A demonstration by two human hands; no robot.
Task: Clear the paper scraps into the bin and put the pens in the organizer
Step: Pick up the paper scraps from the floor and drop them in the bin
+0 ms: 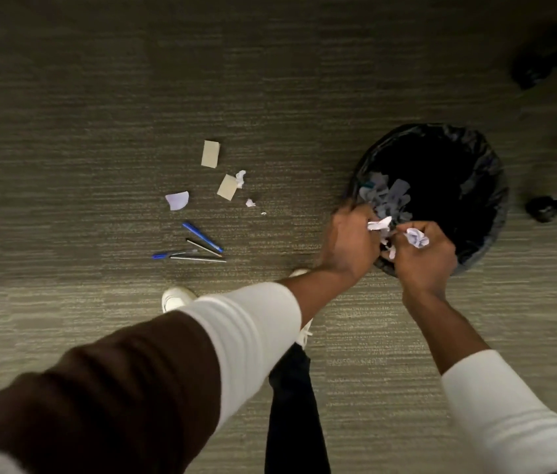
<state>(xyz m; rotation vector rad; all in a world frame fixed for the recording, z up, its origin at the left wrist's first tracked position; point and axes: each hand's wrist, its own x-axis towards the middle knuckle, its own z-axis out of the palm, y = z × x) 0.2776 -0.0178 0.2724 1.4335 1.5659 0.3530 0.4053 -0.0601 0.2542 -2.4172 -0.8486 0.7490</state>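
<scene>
Both my hands are over the near rim of a round bin [491, 186] lined with a black bag. My left hand [349, 244] is closed around white paper scraps [380, 223]. My right hand [422, 258] grips a crumpled white paper ball [417, 237]. Grey and white scraps [390, 198] lie inside the bin. On the carpet to the left lie two tan paper pieces [210, 153] [227, 187], a pale purple scrap [177, 200] and small white bits [241, 177]. Several pens lie in a loose fan, among them a blue pen [201, 237] and a dark pen [203, 247].
Black chair legs with casters [544, 208] [528, 75] stand right of and behind the bin. My white shoe [174, 297] and dark trouser leg [294, 405] are below the pens. Striped grey-green carpet covers the floor. No organizer is in view.
</scene>
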